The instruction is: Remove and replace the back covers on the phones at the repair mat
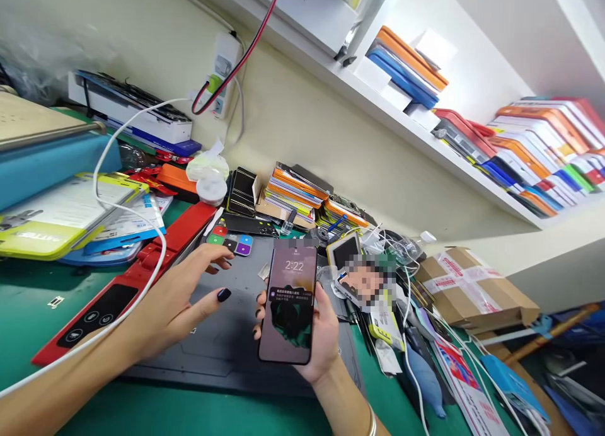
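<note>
My right hand [317,338] holds a smartphone [289,300] upright above a dark grey work mat [227,341]; its lit lock screen reads 2:22 with a notification. To the left of the phone, my left hand [182,297] hovers open over the mat with fingers spread, the thumb pointing toward the phone without touching it. A white cable [123,203] runs across my left forearm.
A red tool tray [137,275] lies left of the mat on the green table [28,310]. Stacked phone-part boxes [293,193], a cardboard box [472,288], tangled cables and a wall shelf of packages [534,146] crowd the back and right.
</note>
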Demonstrator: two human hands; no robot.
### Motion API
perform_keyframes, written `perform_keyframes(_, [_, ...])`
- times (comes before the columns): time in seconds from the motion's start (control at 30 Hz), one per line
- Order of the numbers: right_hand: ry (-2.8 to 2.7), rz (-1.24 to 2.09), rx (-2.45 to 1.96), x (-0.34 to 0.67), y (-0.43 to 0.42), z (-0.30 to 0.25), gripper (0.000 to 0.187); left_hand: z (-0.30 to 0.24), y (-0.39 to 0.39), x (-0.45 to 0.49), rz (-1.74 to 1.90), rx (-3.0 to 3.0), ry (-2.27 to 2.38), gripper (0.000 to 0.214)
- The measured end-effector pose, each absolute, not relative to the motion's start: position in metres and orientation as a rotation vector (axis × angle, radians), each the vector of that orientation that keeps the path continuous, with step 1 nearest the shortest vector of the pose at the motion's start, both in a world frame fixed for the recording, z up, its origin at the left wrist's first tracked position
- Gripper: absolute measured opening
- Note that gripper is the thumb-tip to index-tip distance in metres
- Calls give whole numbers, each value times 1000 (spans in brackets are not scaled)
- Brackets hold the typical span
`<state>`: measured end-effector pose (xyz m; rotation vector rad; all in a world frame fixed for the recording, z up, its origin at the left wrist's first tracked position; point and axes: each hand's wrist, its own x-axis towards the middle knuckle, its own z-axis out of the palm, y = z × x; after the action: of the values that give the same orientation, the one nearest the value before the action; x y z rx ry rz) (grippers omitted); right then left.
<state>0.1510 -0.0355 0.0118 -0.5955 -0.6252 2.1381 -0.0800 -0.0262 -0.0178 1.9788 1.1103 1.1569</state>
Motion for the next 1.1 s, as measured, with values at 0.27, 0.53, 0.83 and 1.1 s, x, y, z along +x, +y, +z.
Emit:
perform_keyframes(0.27, [-523,2123,-586,150,-40,11,68,-14,-30,-74,1190,1919,1178,39])
perform_keyframes(0.53, [-476,2149,-583,153,-40,10,69,-15,-30,-75,1153,1912,1197,39])
perform_keyframes(0.83, [-468,2162,-554,154,-41,9,70,-16,-29,-75,1157,1932,1220,39])
perform_keyframes(1.1, [-465,2160,-563,155,-41,10,68,-16,-28,-75,1199,2018,1261,38])
